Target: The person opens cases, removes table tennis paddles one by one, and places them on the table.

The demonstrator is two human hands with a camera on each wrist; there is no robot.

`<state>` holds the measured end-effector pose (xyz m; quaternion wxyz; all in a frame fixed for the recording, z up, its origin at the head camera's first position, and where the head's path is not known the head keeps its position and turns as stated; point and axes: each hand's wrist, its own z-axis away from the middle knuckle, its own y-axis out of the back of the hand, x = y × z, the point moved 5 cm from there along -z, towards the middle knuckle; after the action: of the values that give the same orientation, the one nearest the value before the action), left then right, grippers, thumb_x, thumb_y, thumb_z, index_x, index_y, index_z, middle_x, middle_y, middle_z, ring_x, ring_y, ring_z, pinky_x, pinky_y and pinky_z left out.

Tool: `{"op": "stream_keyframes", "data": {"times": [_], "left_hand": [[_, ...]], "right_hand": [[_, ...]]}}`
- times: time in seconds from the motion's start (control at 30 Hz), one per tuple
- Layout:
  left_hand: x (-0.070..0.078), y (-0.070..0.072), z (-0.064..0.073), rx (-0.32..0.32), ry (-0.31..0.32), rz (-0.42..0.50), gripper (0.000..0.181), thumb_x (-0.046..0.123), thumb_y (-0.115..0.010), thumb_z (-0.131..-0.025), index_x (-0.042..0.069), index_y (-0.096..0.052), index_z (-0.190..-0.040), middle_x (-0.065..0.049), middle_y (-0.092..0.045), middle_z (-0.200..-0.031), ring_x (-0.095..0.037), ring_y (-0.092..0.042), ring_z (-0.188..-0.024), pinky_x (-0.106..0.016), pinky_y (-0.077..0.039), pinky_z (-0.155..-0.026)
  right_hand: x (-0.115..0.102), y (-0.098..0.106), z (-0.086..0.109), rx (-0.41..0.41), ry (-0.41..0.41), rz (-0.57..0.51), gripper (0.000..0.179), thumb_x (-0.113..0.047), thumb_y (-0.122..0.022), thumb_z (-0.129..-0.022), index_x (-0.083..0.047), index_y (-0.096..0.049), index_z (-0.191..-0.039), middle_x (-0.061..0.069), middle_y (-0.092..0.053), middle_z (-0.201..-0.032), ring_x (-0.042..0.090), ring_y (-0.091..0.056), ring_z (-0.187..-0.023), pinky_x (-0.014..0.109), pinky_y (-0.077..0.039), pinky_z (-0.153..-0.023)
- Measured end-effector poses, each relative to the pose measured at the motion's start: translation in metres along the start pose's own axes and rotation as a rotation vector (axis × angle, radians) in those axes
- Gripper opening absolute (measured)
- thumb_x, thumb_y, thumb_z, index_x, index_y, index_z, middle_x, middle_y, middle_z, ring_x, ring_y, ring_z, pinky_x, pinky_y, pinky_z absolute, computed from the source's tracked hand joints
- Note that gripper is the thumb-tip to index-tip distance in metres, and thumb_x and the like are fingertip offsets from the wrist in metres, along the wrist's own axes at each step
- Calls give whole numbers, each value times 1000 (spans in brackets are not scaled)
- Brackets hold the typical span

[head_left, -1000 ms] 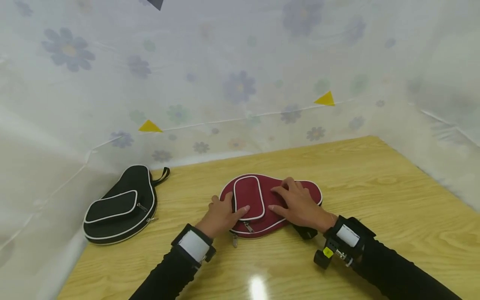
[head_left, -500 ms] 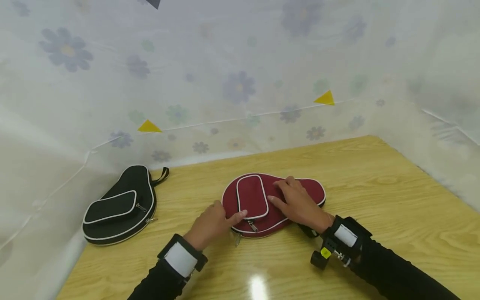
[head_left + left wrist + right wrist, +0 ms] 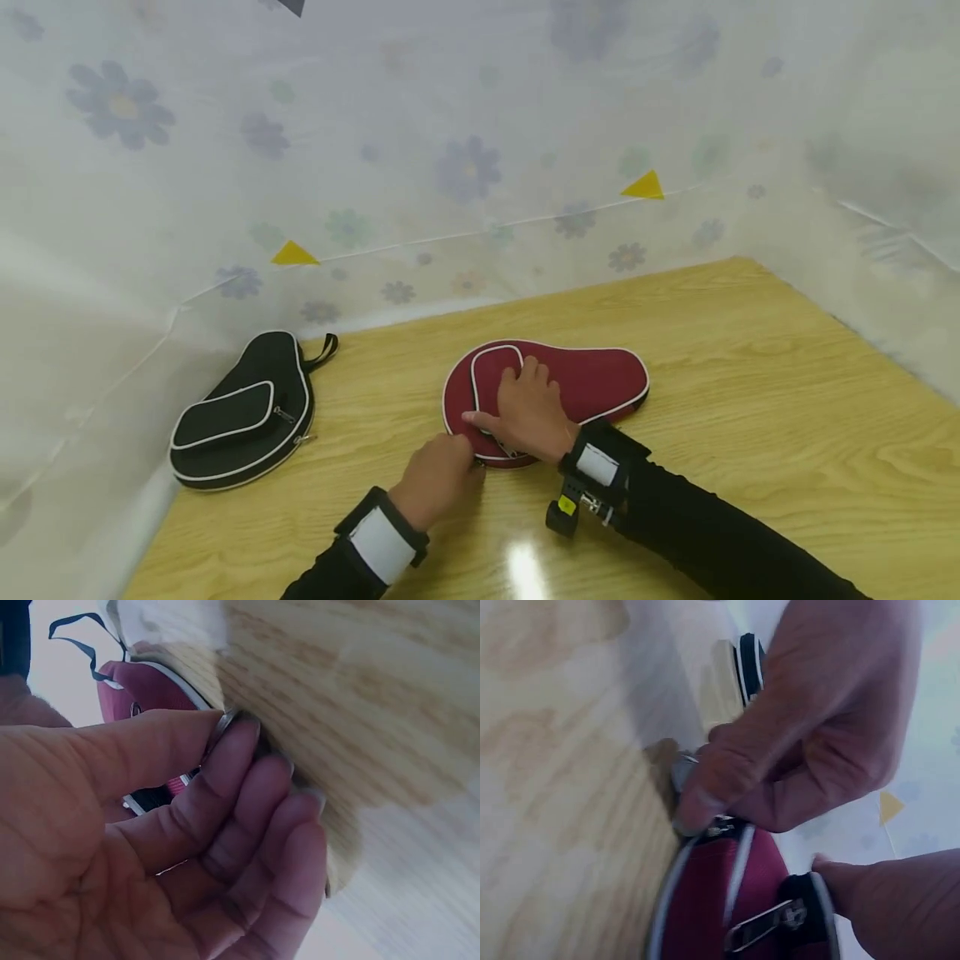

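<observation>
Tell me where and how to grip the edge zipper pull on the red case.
The zipper pull looks best pinched across its thin metal tab, thumb against forefinger, from the near left, where the left hand has it. It juts out from the rounded end of the red case, so that side seems easiest; the right hand lies over the top.

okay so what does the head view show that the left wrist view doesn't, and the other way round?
Only the head view: the black case and two yellow triangles.

Only the left wrist view: a black strap loop on the red case, and the metal pull pinched by the left hand.

Both: the red case, the left hand, at least part of the right hand, and the wooden tabletop.
</observation>
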<state>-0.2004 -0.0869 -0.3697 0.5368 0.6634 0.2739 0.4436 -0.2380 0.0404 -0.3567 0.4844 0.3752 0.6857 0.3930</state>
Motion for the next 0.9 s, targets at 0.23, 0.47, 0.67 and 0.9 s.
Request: {"op": "stream_keyframes", "data": {"times": [0.23, 0.47, 0.67, 0.9], "left_hand": [[-3, -1, 1, 3, -28, 84, 33, 0, -73, -84, 9, -57, -57, 8, -42, -53, -7, -36, -49, -22, -28, -44], [-6, -2, 0, -13, -56, 193, 39, -6, -69, -85, 10, -51, -55, 9, -35, -55, -6, -35, -52, -20, -26, -46], [-11, -4, -3, -26, -91, 249, 38, -7, -68, -86, 10, -51, -56, 9, -34, -55, -5, -34, -51, -20, -26, -47], [-15, -4, -6, -27, -116, 272, 42, -8, -69, -86, 12, -47, -55, 10, -33, -57, -5, -34, -52, -19, -25, -47]], "right_hand": [[-1, -7, -9, -100, -55, -4, 74, -48, -80, -80, 8, -61, -125, 32, -44, -119, 44, -48, -108, 61, -47, -84], [3, -8, -12, -168, -8, -40, 59, -36, -74, -83, -9, -64, -135, 30, -40, -129, 44, -46, -110, 62, -45, -84], [6, -8, -14, -236, 52, -12, 56, -34, -69, -86, -18, -63, -139, 28, -40, -127, 42, -45, -109, 58, -45, -81], [13, 2, -15, -311, 139, 2, 52, -32, -69, -88, -26, -64, -139, 22, -43, -120, 35, -42, -102, 47, -40, -73]]}}
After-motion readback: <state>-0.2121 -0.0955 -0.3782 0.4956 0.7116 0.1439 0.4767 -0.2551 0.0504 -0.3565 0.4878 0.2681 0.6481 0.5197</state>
